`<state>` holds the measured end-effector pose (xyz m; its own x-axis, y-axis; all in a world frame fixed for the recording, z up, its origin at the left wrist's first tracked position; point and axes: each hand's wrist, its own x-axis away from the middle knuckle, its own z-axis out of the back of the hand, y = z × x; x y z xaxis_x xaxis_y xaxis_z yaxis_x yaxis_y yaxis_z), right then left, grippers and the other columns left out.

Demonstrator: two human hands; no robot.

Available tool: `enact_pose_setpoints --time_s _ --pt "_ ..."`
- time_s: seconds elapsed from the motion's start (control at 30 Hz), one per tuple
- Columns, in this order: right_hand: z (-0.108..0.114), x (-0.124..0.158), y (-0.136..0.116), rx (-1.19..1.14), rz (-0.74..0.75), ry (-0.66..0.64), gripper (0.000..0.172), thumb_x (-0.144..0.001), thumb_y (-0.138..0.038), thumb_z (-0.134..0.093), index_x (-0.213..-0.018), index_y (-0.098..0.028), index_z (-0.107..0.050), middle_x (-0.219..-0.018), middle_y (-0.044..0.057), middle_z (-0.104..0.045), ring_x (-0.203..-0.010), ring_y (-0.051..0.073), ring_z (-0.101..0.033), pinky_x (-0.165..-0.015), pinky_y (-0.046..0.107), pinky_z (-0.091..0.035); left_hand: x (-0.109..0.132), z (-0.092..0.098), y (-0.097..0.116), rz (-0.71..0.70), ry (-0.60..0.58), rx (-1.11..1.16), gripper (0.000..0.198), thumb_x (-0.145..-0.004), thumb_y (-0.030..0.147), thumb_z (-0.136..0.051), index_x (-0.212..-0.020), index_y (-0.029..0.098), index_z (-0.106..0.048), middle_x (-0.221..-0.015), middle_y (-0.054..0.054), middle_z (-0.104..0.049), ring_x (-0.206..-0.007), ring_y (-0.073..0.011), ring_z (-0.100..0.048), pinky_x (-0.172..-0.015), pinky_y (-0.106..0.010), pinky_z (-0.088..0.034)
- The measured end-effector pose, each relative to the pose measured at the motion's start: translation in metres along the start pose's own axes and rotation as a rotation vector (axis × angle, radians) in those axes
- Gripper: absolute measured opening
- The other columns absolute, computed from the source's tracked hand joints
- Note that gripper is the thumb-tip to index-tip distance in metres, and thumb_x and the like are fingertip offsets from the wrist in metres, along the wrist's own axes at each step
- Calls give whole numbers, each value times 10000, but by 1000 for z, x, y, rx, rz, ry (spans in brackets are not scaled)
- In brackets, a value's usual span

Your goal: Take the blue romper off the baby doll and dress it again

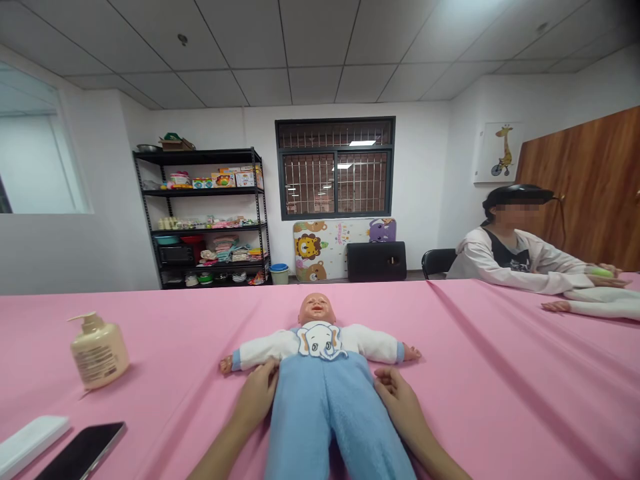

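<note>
A baby doll (pixel 345 387) lies on its back on the pink tablecloth (pixel 200 427), head away from me and arms spread wide. It wears light-blue plush trousers and a white top with blue cuffs; an elephant face decorates the chest. My left hand (pixel 259 392) is at the doll's waist on the left, just below its sleeve, with fingers closed against the clothing. On the opposite side, my right hand (pixel 399 395) has its fingers curled onto the edge of the trousers. The fingertips of both hands are partly hidden. The doll's feet fall outside the view.
Left of the doll stand a pump bottle (pixel 99 351), a dark phone (pixel 83 453) and a white flat box-like item (pixel 33 443). At right, a co-worker (pixel 515 257) sits by another doll (pixel 603 303), holding something green. A loaded black shelf (pixel 200 157) stands behind.
</note>
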<state>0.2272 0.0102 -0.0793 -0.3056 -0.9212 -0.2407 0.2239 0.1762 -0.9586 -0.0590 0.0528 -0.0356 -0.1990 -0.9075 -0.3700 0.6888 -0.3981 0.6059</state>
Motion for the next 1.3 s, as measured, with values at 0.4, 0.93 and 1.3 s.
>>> enact_pose_setpoints --time_s 0.4,0.93,1.3 --pt "3 2 -2 -3 -29 -90 311 -739 -433 -507 -869 -157 -567 -881 87 -648 -820 238 -601 -737 347 -456 -2 -2 -4 20 -25 22 227 -797 314 -406 -805 196 -600 -849 -80 -641 -830 -244 -566 -743 -310 -427" --pt "2 -1 -3 -13 8 -67 319 -724 -428 -513 -850 -139 -556 -836 82 -639 -781 221 -587 -718 326 -441 -2 0 0 -37 -45 -27 245 -756 183 -432 -917 175 -616 -952 -91 -638 -882 -227 -564 -795 -300 -413" --pt "-2 0 -1 -46 24 -94 271 -733 -405 -504 -827 -154 -542 -787 56 -632 -728 207 -592 -682 313 -450 -1 -2 -6 -72 -47 -23 312 -791 181 -388 -1010 160 -609 -1059 -105 -621 -955 -238 -553 -854 -322 -399"
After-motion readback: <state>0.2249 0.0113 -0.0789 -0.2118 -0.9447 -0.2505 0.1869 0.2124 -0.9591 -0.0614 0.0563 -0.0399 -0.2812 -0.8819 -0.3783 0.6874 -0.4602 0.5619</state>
